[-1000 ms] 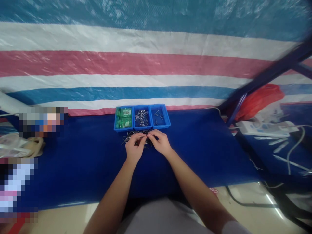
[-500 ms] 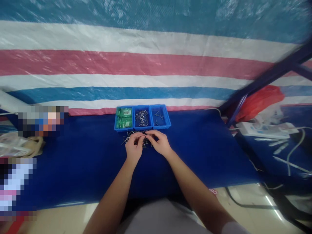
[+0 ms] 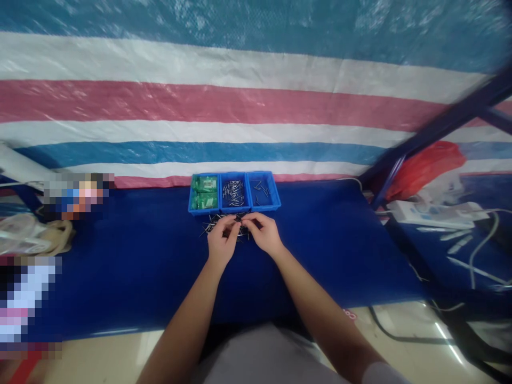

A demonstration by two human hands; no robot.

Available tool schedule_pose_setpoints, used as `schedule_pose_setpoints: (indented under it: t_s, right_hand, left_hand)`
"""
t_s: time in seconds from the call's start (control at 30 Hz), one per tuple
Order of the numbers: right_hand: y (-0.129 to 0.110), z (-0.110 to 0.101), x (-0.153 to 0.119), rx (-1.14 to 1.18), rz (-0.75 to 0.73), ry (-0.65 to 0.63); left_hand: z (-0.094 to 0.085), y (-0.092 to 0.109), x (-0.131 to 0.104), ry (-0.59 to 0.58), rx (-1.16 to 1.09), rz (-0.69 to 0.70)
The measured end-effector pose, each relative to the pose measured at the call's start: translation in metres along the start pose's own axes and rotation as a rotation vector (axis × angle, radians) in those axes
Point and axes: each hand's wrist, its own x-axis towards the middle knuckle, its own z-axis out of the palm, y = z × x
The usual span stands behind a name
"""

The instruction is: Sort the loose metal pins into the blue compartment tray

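My left hand [image 3: 221, 239] and my right hand [image 3: 264, 233] meet fingertip to fingertip over a loose pile of thin dark metal pins [image 3: 208, 226]. Both are closed in a pinch. Whatever lies between the fingertips is too small to make out. Just behind the pile stand three joined blue bins. Green packets [image 3: 205, 184] fill the left bin [image 3: 203, 212]. Many short metal pins [image 3: 234, 192] lie in the middle bin [image 3: 235, 209], and several more are scattered in the right bin [image 3: 267, 207]. My hands hide part of the pile.
The bins rest on a blue-covered table [image 3: 328, 245] against a striped plastic sheet [image 3: 240, 101]. At right are a dark metal frame [image 3: 390, 178], a red bag [image 3: 426, 168] and a white power strip [image 3: 420, 212] with cables. A bag and blurred shapes lie at left.
The fingertips have shifted very slightly to the right, still pinched together over the pile. The bins have not moved.
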Motion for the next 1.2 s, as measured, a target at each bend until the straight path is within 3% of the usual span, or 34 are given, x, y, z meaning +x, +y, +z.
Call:
schedule_pose_setpoints:
  t_s: [0.13,0.3,0.6,1.2]
  right_hand:
    - [0.004,0.001,0.001,0.139,0.093,0.056]
    - [0.006,0.002,0.000,0.152,0.119,0.011]
    - [0.005,0.000,0.000,0.041,0.025,-0.050]
    - [-0.003,-0.003,-0.001,-0.051,-0.145,-0.121]
  left_hand:
    - [0.000,0.000,0.001,-0.034,0.081,0.060]
    - [0.000,-0.002,0.003,-0.001,0.078,0.011]
    - [-0.002,-0.003,0.000,-0.018,0.053,-0.049]
    - [-0.006,-0.003,0.002,-0.080,0.083,0.078]
